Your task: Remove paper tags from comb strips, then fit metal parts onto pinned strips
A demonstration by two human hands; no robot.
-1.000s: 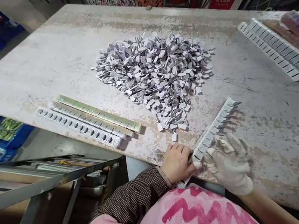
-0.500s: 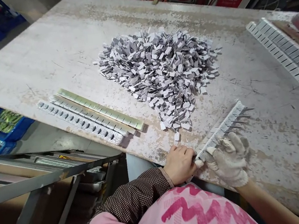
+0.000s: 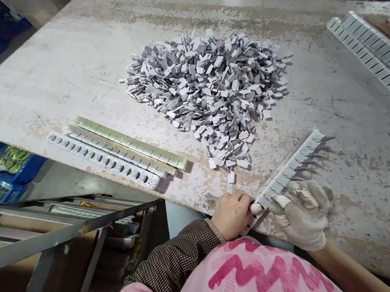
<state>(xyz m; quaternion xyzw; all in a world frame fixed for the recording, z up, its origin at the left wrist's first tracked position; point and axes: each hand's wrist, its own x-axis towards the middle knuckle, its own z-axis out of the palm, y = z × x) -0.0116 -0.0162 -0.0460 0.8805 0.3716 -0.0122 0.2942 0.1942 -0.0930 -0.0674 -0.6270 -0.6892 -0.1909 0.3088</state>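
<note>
A slotted foam strip (image 3: 287, 168) lies slantwise near the table's front edge, with thin dark pieces sticking out along its right side. My left hand (image 3: 232, 215), bare with a checked sleeve, is closed round the strip's near end. Beside the strip's lower right side is my right hand (image 3: 304, 212) in a whitish glove, its thumb at the strip and its other fingers bent; whether it pinches a small piece is too hard to see. Beyond both hands spreads a large pile of small grey-white pieces (image 3: 208, 89), one piece (image 3: 231, 177) lying apart at its near tip.
Slotted strips (image 3: 108, 157), one of them greenish, lie at the left on the worn table (image 3: 58, 74). More slotted white strips (image 3: 375, 58) are at the right. A metal rack (image 3: 64, 235) stands at the lower left, near blue bins (image 3: 20, 161).
The foam strip has shifted slightly up and right, and its near end now shows below my left hand. My gloved right hand has moved a little right and down.
</note>
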